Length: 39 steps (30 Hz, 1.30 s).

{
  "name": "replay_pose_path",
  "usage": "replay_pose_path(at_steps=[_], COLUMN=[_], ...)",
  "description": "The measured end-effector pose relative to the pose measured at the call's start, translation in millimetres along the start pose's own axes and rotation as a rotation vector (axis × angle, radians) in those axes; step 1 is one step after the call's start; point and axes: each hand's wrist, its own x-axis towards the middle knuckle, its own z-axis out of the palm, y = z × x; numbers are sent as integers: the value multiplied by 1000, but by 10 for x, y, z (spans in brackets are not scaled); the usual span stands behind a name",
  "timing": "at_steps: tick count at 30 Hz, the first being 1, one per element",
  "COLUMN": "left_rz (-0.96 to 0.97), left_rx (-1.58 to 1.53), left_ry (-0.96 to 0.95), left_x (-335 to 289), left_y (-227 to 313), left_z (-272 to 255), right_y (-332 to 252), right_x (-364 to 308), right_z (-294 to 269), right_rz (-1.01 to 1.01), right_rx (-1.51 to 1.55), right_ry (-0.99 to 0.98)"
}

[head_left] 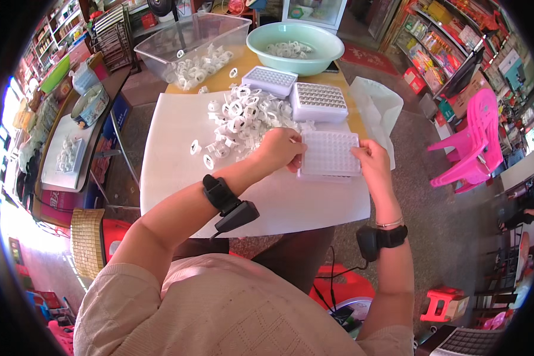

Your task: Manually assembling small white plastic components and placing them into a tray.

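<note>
White and bumpy, the tray [331,153] is over the right side of the counter [181,133]. The left hand [279,149] has its grip on one edge, the right hand [374,160] on the other. White rings [236,123] (a messy heap) lie to its left; behind sits a green bowl [299,66].

Both hands [280,148] [375,161] in apparent pinch

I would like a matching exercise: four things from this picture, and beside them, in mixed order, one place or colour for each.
Things:
1. round basin
2. gridded tray
3. plastic chair
4. clear bin

Places or colours:
A. pink
B. left of the basin
C. between left hand and right hand
D. pale green

Pairs: 1-D, 2-C, 3-A, 4-B
</note>
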Motion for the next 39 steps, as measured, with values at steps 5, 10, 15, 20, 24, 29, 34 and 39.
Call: replay_pose_path(at_steps=[5, 10, 15, 20, 24, 29, 34, 39], left_rz=[-8, 94, 160, 76, 79, 156, 36, 22], left_rx=[360, 556, 596, 572, 707, 754, 778, 763], left_ry=[16, 62, 55, 26, 54, 137, 71, 83], left_x=[-4, 9, 76, 156, 140, 191, 161, 163], left_y=[60, 16, -64, -89, -51, -147, -26, -95], left_z=[65, 75, 35, 79, 124, 144, 166, 175], right_y=[120, 200, 167, 362, 231, 158, 120, 167], right_x=[28, 9, 9, 73, 36, 2, -68, -79], right_z=[71, 101, 95, 120, 88, 2, 71, 97], right_rz=[-65, -83, -105, -92, -76, 127, 104, 173], right_rx=[-235, -294, -349, -210, -173, 97, 151, 277], right_ry=[28, 34, 33, -14, -68, -241, -143, -90])
